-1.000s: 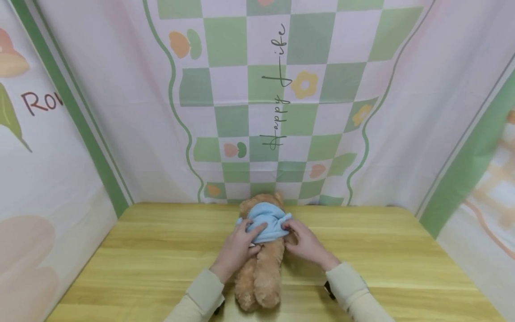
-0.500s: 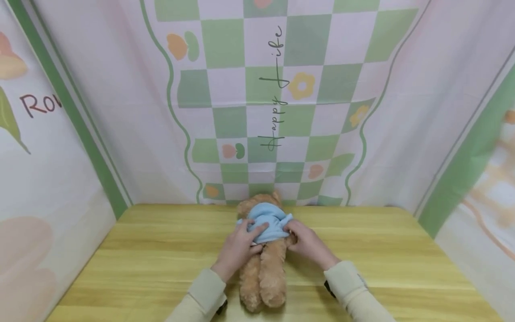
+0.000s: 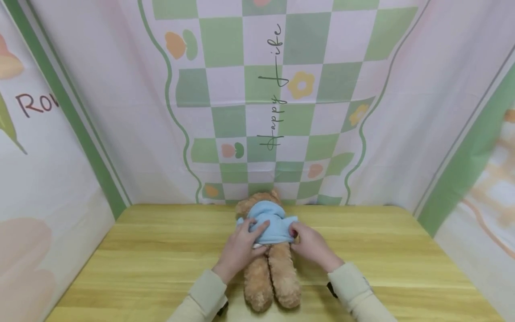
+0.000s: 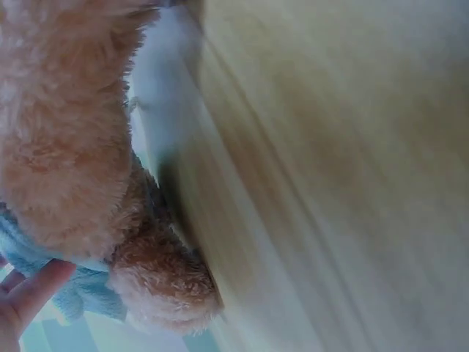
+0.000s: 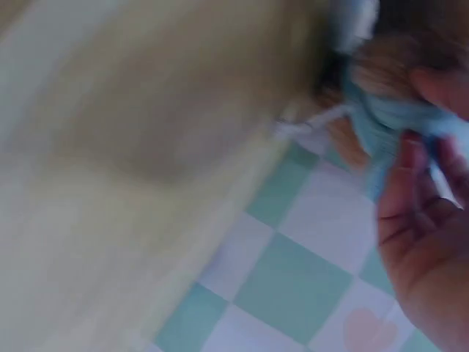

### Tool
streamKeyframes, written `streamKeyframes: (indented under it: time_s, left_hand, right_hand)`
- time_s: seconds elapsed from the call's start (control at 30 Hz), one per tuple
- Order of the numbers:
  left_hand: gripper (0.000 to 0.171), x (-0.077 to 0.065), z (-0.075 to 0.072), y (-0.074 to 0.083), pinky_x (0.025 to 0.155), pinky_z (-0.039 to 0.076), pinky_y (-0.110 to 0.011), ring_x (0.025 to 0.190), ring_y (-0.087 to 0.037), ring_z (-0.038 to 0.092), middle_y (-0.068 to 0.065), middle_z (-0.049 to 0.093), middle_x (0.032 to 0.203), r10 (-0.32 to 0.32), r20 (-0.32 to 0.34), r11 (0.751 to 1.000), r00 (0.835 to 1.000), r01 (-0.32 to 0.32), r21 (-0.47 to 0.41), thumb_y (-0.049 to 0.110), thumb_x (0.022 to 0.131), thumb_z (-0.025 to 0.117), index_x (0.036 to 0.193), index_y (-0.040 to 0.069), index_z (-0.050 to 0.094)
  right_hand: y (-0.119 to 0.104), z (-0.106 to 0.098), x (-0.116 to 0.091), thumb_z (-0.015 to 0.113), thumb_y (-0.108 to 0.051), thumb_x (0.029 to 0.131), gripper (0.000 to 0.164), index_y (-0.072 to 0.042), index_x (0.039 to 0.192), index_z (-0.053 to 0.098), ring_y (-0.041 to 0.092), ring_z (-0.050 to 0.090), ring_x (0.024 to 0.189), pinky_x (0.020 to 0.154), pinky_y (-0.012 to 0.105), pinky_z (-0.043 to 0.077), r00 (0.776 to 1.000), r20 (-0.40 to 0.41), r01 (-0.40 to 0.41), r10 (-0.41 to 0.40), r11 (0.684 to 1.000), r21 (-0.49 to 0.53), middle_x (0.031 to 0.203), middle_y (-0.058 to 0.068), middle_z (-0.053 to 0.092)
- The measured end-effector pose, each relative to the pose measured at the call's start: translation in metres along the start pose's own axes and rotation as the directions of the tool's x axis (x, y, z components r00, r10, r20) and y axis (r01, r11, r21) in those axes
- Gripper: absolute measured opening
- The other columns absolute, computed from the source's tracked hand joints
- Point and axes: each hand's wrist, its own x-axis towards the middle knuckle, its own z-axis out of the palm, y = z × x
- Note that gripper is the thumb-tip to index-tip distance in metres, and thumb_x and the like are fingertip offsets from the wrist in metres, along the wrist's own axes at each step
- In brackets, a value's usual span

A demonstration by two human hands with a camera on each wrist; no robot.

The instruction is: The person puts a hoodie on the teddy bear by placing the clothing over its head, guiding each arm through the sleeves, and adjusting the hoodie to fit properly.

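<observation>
Head: the teddy bear (image 3: 283, 264) lies at six o'clock on the tabletop (image 3: 374, 250); the left hand (image 3: 237, 248) rests spread fingers on its blue shirt (image 3: 275, 230); the right hand (image 3: 311, 245) pinches the shirt's edge. Left wrist: fur fills nine o'clock. Right wrist: pinching fingers, four o'clock.

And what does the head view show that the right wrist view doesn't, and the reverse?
Only the head view: the "Happy Life" lettering, both pale sleeves and a yellow flower print.

Only the right wrist view: a pale strand beside the shirt, too blurred to identify.

Both: the right hand pinching the blue shirt, the plush toy's brown fur, the wooden table and the checked backdrop.
</observation>
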Motion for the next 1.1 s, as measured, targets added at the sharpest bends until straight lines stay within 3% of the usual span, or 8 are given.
streamKeyframes:
  time_s: [0.1,0.17,0.3,0.4,0.5,0.73,0.87,1.1]
  left_hand:
    - [0.072,0.000,0.000,0.000,0.079,0.057,-0.032,0.101,-0.024,0.062,-0.013,0.055,0.122,-0.004,0.009,0.997,1.000,0.004,-0.080,0.044,0.077,0.077,0.138,0.016,0.050]
    - [0.071,0.000,-0.002,-0.002,0.079,0.057,-0.029,0.098,-0.021,0.062,-0.013,0.051,0.125,-0.022,0.026,0.981,0.999,0.026,-0.191,0.041,0.079,0.076,0.137,0.012,0.048]
    - [0.036,-0.001,-0.003,-0.006,0.081,0.056,-0.027,0.097,-0.020,0.062,-0.014,0.050,0.125,-0.081,0.000,0.915,0.997,0.075,-0.397,0.020,0.093,0.062,0.124,0.005,0.053]
    - [0.014,-0.002,-0.002,-0.012,0.076,0.055,-0.026,0.092,-0.018,0.062,-0.010,0.058,0.108,-0.112,-0.085,0.926,0.990,0.073,-0.371,0.003,0.092,0.055,0.104,0.006,0.062]
    - [0.016,-0.004,-0.002,-0.020,0.071,0.055,-0.026,0.084,-0.017,0.063,-0.006,0.062,0.093,-0.121,-0.134,0.966,0.984,0.086,-0.243,-0.004,0.086,0.059,0.092,0.009,0.066]
    - [0.029,-0.004,0.000,-0.030,0.091,0.053,-0.036,0.108,-0.023,0.062,-0.006,0.065,0.114,-0.061,0.097,0.980,0.993,0.078,-0.182,0.003,0.087,0.057,0.113,0.011,0.067]
    - [0.037,0.000,0.003,-0.032,0.101,0.048,-0.037,0.120,-0.024,0.057,-0.007,0.061,0.127,-0.032,0.229,0.967,0.973,0.088,-0.238,0.009,0.087,0.055,0.124,0.010,0.061]
    - [0.027,0.013,0.009,-0.029,0.101,0.048,-0.036,0.120,-0.020,0.057,-0.006,0.060,0.126,0.006,0.339,0.959,0.941,0.090,-0.268,0.019,0.099,0.050,0.124,0.012,0.056]
  right_hand:
    - [-0.008,-0.010,-0.001,0.062,0.003,0.076,0.029,-0.007,0.102,0.054,0.026,0.055,0.093,0.076,0.036,0.050,1.000,0.025,0.002,-0.005,0.993,0.115,0.106,0.014,0.052]
    - [-0.016,-0.013,0.001,0.064,-0.004,0.078,0.039,-0.007,0.115,0.053,0.037,0.051,0.114,0.089,0.049,0.049,0.998,0.020,0.058,-0.062,0.988,0.142,0.125,0.020,0.048]
    - [-0.034,-0.009,0.008,0.073,-0.026,0.081,0.060,-0.007,0.132,0.049,0.043,0.040,0.131,0.097,0.057,0.044,0.983,0.055,0.176,-0.177,0.984,0.006,0.143,0.021,0.039]
    - [-0.041,-0.002,0.011,0.078,-0.036,0.077,0.072,-0.008,0.135,0.048,0.040,0.042,0.130,0.099,0.054,0.044,0.979,0.073,0.199,-0.192,0.973,-0.116,0.141,0.021,0.042]
    - [-0.042,0.002,0.012,0.081,-0.031,0.074,0.072,-0.006,0.134,0.049,0.040,0.044,0.128,0.100,0.053,0.044,0.986,0.069,0.162,-0.153,0.978,-0.134,0.139,0.023,0.043]
    - [-0.036,-0.002,0.011,0.081,-0.016,0.067,0.079,-0.006,0.137,0.045,0.044,0.045,0.125,0.094,0.055,0.047,0.987,0.108,0.132,-0.117,0.981,-0.142,0.140,0.026,0.040]
    - [-0.029,-0.001,0.010,0.077,-0.015,0.067,0.077,-0.007,0.137,0.045,0.042,0.047,0.123,0.095,0.054,0.047,0.985,0.106,0.153,-0.136,0.973,-0.175,0.138,0.025,0.043]
    - [-0.018,0.006,0.008,0.082,-0.021,0.064,0.073,-0.011,0.130,0.052,0.031,0.054,0.113,0.095,0.046,0.048,0.989,0.016,0.150,-0.150,0.966,-0.210,0.124,0.013,0.054]
